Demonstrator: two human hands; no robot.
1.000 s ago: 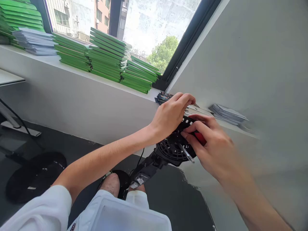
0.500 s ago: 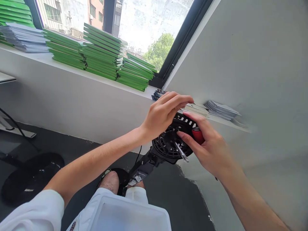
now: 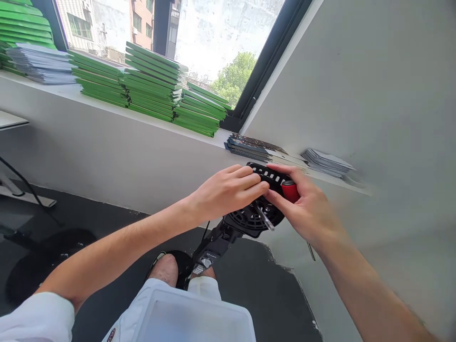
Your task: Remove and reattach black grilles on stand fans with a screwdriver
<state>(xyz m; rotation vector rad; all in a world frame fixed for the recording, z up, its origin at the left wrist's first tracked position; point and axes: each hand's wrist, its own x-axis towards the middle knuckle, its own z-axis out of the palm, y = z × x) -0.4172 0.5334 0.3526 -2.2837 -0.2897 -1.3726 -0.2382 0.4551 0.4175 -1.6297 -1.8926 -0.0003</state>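
Note:
A round black slotted housing [image 3: 245, 222] on a dark stand [image 3: 217, 244] is at the centre, with a metal shaft [image 3: 264, 217] sticking out of its middle. Across the housing's upper left side lies my left hand [image 3: 237, 190], its fingers curled; what they hold, if anything, is hidden. My right hand [image 3: 306, 202] wraps round a red-handled tool [image 3: 290, 191] at the housing's right edge. The thumb of my right hand nearly meets the fingertips of my left. A thin metal rod [image 3: 311, 251] shows below my right palm.
Green stacks [image 3: 149, 85], white paper stacks [image 3: 44, 64] and dark printed cards [image 3: 249, 146] sit on the window ledge [image 3: 142, 118]. A translucent tray [image 3: 195, 318] is on my lap. A black round base [image 3: 46, 256] stands at the left on the floor.
My left hand has moved down from above the housing onto its upper face, and its fingers have curled. My right hand has shifted slightly left with the red-handled tool.

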